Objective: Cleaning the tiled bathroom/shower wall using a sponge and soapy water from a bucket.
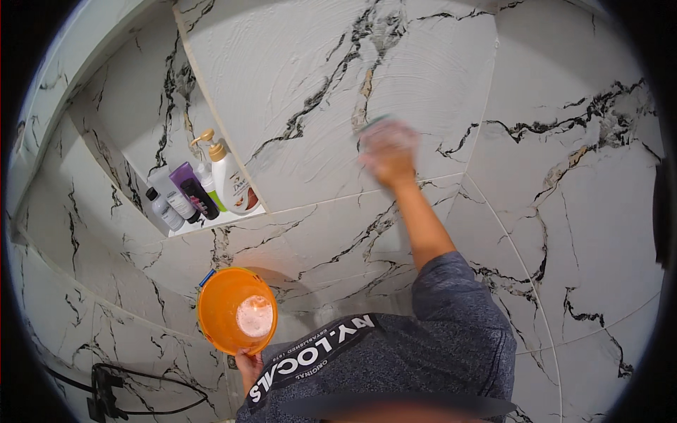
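My right arm reaches up to the marble-patterned wall tiles (310,169). There my right hand (389,158), smeared by motion, presses a scrubbing sponge (375,122) flat to the tile; only its dark green edge shows past the fingers. Whitish, streaky suds cover the wall around it. Low on the left, my left hand (248,365) grips an orange bucket (218,310) at its near side. The bucket tilts so that its inside faces up to me, with pale foamy liquid (254,316) at the bottom.
Left of the scrubbed wall, a recessed niche (211,224) holds a white pump bottle (231,180) with a gold top, a purple tube (185,176) and several other bottles. A black hose or cable with a holder (104,391) is at the lower left. A dark object (661,211) edges the far right.
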### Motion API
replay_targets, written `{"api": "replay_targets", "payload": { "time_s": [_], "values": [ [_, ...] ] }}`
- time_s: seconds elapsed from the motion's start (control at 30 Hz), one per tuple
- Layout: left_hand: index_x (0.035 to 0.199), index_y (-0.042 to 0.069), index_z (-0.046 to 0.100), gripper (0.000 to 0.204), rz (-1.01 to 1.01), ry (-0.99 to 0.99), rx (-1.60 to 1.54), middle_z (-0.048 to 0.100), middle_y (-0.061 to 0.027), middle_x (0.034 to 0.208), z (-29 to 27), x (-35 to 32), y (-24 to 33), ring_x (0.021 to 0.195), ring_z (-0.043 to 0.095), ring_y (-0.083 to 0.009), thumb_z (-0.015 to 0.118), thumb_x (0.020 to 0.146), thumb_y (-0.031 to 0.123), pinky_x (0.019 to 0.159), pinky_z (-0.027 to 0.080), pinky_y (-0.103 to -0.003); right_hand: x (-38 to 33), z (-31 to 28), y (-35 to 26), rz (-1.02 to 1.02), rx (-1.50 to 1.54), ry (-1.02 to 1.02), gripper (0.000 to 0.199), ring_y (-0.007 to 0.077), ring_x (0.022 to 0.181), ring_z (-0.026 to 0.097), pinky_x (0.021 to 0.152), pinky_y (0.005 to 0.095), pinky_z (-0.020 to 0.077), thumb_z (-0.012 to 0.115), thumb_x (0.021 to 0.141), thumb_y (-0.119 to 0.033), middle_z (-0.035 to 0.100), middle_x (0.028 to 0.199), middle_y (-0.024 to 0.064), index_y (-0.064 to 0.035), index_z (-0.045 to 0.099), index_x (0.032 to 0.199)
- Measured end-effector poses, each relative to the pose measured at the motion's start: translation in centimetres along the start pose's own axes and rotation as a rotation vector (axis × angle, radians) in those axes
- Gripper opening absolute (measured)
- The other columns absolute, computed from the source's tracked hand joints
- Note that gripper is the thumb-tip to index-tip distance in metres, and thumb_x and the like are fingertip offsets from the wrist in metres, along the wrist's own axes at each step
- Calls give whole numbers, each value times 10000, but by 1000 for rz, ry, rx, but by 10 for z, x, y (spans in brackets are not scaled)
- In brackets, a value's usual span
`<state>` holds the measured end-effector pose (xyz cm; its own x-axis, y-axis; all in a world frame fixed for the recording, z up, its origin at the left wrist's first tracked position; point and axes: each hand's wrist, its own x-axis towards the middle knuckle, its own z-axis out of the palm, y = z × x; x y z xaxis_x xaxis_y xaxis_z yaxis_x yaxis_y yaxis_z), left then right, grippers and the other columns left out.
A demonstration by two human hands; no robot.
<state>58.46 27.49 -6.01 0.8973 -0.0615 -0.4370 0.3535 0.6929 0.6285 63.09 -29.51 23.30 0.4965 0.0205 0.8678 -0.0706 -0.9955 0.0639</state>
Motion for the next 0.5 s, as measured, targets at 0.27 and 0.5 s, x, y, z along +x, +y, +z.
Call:
{"api": "replay_targets", "payload": {
  "time_s": [0.27,0.5],
  "values": [
    [991,39,497,347,-61,24,48,584,-50,916,29,-15,-3,755,599,-184,458,647,34,587,527,-258,-56,31,-53,43,3,-31,617,346,1296,69,974,552,163,470,799,-428,126,1418,94,-269,227,1343],
    [972,24,504,349,-49,6,43,580,-77,950,32,-14,-3,837,592,-214,456,626,27,687,532,-304,94,-75,77,117,-289,377,564,347,1265,195,973,550,159,435,822,-434,184,1409,50,-260,263,1330]
  ]
}}
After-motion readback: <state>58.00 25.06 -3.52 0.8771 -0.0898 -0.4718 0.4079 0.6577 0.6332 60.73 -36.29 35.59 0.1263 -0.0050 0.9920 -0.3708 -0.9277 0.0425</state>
